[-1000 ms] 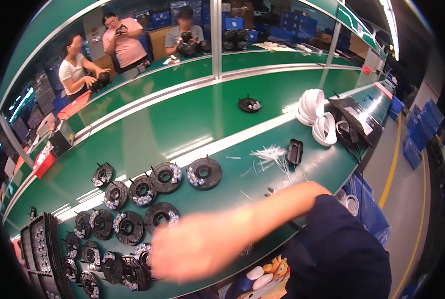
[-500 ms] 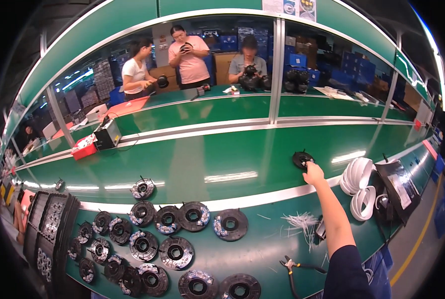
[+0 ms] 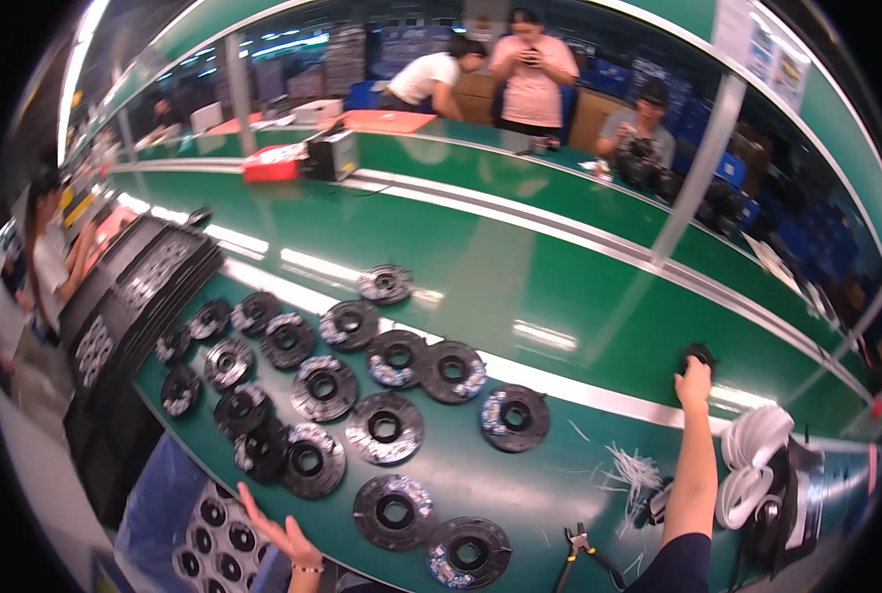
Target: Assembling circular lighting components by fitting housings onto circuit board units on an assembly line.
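My right hand (image 3: 695, 385) reaches across to the far green surface, its fingers closed on a black round disc part (image 3: 699, 354) that they partly cover. Low at the left, my left hand (image 3: 285, 534) is open and holds nothing, its fingers apart, a bracelet at the wrist. It hovers by the bench's near edge. Several black discs with centre holes and small electronic parts on them lie on the green bench, among them one disc (image 3: 393, 512) nearest my left hand and another disc (image 3: 515, 417) farther right. One more disc (image 3: 385, 284) sits beyond the white strip.
Cutting pliers (image 3: 579, 542), loose thin white strips (image 3: 632, 472) and white bands (image 3: 757, 437) are on the right. Stacked black trays (image 3: 154, 272) stand left, above a blue-lined box (image 3: 154, 509) with black round parts. Co-workers stand or sit beyond the window frame and at left.
The view has swung left, so the bench things appear farther right. My left hand has come into view, open. My right hand still grips the disc over the far surface.
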{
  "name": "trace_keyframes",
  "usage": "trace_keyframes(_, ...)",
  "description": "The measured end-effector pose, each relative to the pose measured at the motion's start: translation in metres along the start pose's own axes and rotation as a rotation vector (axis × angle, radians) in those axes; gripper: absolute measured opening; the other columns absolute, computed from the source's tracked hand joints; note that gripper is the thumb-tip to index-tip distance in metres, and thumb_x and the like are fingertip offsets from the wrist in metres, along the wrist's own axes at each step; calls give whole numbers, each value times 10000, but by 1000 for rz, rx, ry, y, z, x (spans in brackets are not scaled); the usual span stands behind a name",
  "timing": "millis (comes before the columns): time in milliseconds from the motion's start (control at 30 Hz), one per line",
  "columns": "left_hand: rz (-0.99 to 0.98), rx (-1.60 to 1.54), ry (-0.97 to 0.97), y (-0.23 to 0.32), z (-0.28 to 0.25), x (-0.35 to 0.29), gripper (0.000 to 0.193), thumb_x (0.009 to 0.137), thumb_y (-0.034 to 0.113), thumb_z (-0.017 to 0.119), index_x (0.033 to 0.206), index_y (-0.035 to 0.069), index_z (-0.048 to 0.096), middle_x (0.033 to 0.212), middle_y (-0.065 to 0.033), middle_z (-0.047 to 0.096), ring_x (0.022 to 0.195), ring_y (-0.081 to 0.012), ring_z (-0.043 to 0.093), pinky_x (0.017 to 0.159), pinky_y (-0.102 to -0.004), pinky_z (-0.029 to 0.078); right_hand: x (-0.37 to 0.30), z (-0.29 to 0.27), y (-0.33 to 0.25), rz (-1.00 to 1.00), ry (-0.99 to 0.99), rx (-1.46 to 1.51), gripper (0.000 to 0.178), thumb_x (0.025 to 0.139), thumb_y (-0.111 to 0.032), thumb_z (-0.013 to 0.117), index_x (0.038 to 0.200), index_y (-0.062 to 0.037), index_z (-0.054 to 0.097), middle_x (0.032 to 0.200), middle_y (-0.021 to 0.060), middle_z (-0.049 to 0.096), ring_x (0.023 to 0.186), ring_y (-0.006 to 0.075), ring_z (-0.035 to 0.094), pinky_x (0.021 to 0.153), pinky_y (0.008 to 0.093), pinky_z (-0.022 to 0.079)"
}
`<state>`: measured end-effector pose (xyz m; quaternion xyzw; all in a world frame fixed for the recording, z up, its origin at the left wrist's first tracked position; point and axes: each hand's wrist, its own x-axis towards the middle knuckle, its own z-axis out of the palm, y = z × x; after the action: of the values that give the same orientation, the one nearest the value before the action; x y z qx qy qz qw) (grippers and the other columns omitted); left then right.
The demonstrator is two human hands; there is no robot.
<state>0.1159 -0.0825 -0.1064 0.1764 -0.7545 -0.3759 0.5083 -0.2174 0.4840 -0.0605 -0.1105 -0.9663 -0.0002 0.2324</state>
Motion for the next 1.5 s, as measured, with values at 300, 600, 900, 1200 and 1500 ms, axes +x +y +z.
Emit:
trace_keyframes(300,-13,-96,29,-1,-2,-6,667,666,108,396,1243,-116,147,1314,-215,182,1234,-303,167,1015,-360,106,11,42,56,-173,158,92,164,545,72,529,688,-7,531,732,155,519,719,328,509,637,399,413)
trace_keyframes(600,-31,-95,33,-4,-2,-11,662,631,66,403,1228,-110,178,1295,-231,208,1215,-330,195,1014,-383,111,-10,-21,-16,-229,2,649,198,544,91,619,663,-2,492,615,53,514,541,135,488,530,245,411)
trace_keyframes(900,-12,131,-44,-1,-8,3,696,653,50,432,1257,-80,112,1320,-245,142,1237,-354,127,1008,-414,88,-167,-188,-171,-850,-199,715,216,463,79,618,611,-31,504,716,100,574,656,247,544,698,336,454)
trace_keyframes(1200,538,-9,-64,59,22,159,567,664,49,477,1190,-48,286,1273,-230,268,1202,-332,242,1002,-403,111,-217,-175,-179,-923,-524,873,150,543,13,650,651,-22,550,751,101,588,681,266,570,617,328,475)
trace_keyframes(1500,506,339,-885,64,253,192,589,630,300,633,1145,94,435,1276,-157,305,1211,-340,225,917,-571,228,-237,-206,-168,-861,-361,838,277,602,-95,676,848,-42,561,960,98,555,889,269,529,767,351,441)
